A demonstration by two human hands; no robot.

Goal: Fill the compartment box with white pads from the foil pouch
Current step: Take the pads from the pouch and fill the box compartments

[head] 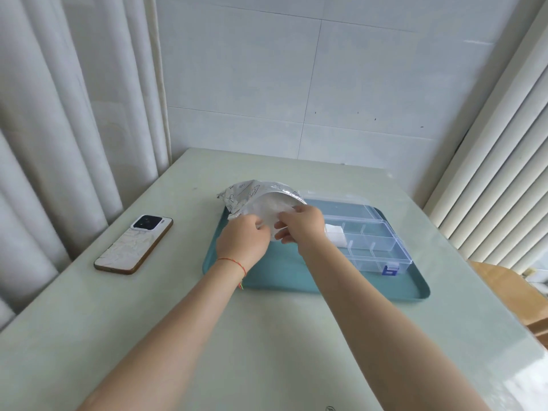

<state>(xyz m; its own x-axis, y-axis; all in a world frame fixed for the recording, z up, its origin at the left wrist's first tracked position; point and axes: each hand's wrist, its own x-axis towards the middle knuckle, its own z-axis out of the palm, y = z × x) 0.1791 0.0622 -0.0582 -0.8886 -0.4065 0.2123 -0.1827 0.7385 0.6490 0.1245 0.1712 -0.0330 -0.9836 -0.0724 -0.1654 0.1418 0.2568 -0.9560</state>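
A pale green table [267,336] fills the foreground, its far edge meeting a wall of large white tiles [296,69]. White curtains [59,114] hang in folds along the left side, and cream vertical blinds [489,158] glow with daylight at right. A phone [133,244] lies face down on the tabletop; a light wooden piece [510,295] shows beyond the table's right edge.
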